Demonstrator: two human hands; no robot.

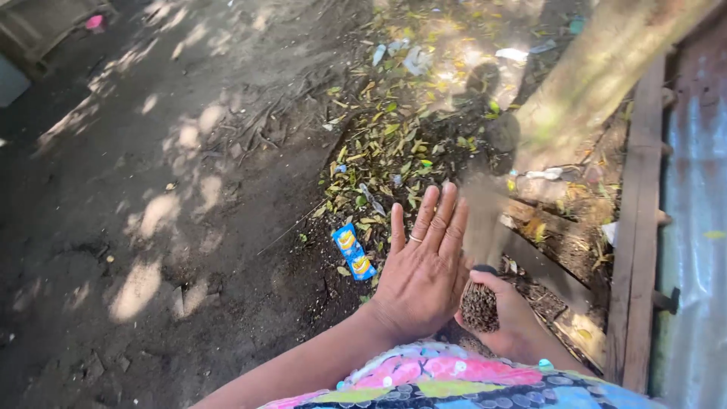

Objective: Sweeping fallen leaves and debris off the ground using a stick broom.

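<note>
we count two hands, our left hand (424, 273) and right hand (509, 318), one stick broom (482, 250) between them, one ring (415, 238), one blue wrapper (354, 252) left of the broom, one tree trunk (598, 72) beyond it, one pink scrap (95, 22) far left

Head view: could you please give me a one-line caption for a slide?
Right hand grips a broom bundle while the flat left hand presses beside it, above leaf litter.

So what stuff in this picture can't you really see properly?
- Head view: the broom is blurred by motion, so its bristle tips cannot be made out.
- The right hand is partly hidden by the broom's bundled end and the left hand.
- The tree trunk is cut off by the top edge.
- The litter scraps among the leaves are too small to identify.
</note>
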